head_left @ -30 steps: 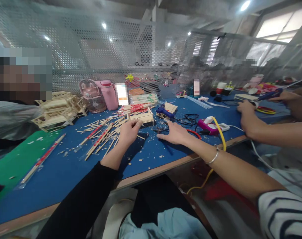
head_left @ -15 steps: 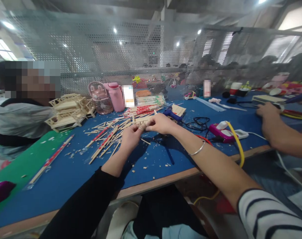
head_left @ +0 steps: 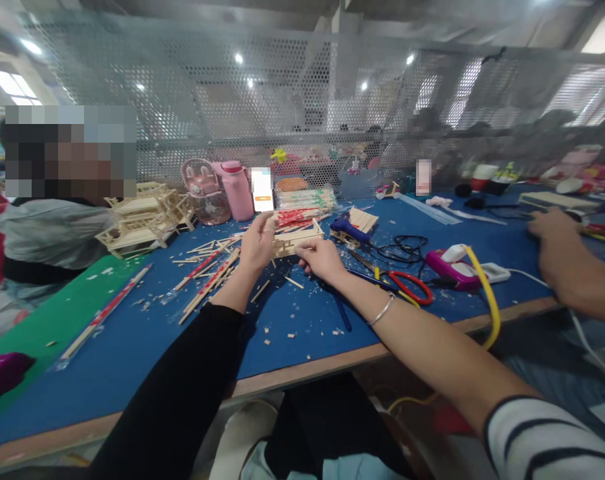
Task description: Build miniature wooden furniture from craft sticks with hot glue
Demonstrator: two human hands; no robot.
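Note:
Between my hands is a small wooden stick frame, a flat slatted piece with short uprights and a low railing along its near side. My left hand grips its left end, thumb and fingers raised around it. At the near right side my right hand pinches it, fingers curled; whether a tiny loose piece is also in that pinch I cannot tell. Loose wooden sticks, some in red-printed wrappers, lie left of my hands. Behind my right hand rests a blue glue gun. Red-handled pliers lie beside my right wrist.
Finished-looking wooden stick models stand at the left beside a seated person. A pink bottle and a lit phone are at the back. A purple power strip with a yellow cable lies right, near another person's hand.
My hands have moved apart, the left turning upward at the frame's left end and the right dropping to its near side. More of the frame shows, and the view has shifted slightly.

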